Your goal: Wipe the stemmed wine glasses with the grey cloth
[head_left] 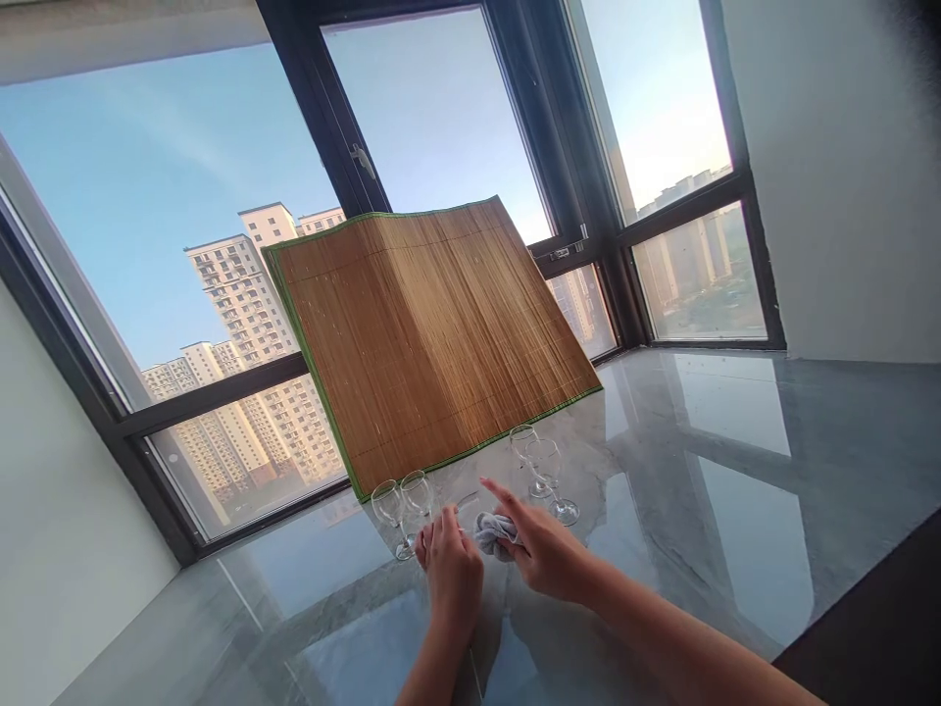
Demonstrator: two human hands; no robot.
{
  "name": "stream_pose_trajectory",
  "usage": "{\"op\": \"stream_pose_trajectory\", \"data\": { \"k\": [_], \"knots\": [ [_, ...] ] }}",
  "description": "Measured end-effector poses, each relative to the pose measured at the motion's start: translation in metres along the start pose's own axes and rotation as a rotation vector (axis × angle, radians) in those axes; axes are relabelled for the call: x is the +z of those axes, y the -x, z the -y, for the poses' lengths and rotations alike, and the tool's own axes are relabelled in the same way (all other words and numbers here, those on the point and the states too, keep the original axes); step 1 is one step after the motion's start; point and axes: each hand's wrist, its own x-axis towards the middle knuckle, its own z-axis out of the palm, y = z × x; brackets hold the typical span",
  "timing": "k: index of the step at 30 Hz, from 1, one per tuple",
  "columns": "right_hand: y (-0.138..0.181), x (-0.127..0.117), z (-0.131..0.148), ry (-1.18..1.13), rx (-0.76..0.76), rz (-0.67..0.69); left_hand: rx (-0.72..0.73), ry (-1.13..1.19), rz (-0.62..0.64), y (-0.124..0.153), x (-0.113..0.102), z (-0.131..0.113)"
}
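Note:
My right hand [544, 551] is closed on a bunched grey cloth [494, 535], its index finger pointing up and forward. Beside it, my left hand [451, 567] has its fingers curled round a clear wine glass [468, 506]. Only a faint part of that glass's rim shows between the hands; the rest is hidden. Just left of my left hand stand two stemmed wine glasses, one in front [387, 505] and one slightly behind [417, 493]. Two more stand past my right hand, a nearer glass [545, 465] and a farther glass [522, 441].
A brown bamboo mat [441, 333] with green edging stands upright behind the glasses, against the window. All the glasses rest on a glossy grey stone ledge [676, 490]. Dark window frames [621, 265] surround it, with white walls at both sides.

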Motion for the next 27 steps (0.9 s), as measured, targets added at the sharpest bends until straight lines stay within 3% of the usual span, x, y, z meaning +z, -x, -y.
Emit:
{"op": "stream_pose_trajectory", "data": {
  "k": [5,9,15,18,21,27],
  "knots": [
    [0.000,0.002,-0.003,0.111,-0.180,-0.095,0.223,-0.067,0.060,0.000,-0.002,-0.005],
    [-0.002,0.003,-0.007,0.248,-0.201,-0.189,0.352,-0.037,0.067,0.004,-0.004,-0.013],
    [-0.003,0.001,-0.015,0.234,-0.082,-0.407,0.245,0.063,-0.063,0.001,-0.007,-0.012],
    [-0.004,0.003,-0.012,0.133,0.037,-0.364,0.205,0.064,-0.080,0.000,-0.006,-0.010],
    [-0.005,0.004,-0.006,0.056,0.132,-0.215,0.224,0.050,-0.031,0.001,-0.006,-0.011],
    [-0.006,-0.005,0.001,-0.138,0.200,-0.055,0.244,0.025,0.010,0.002,-0.009,-0.013]
  ]
}}
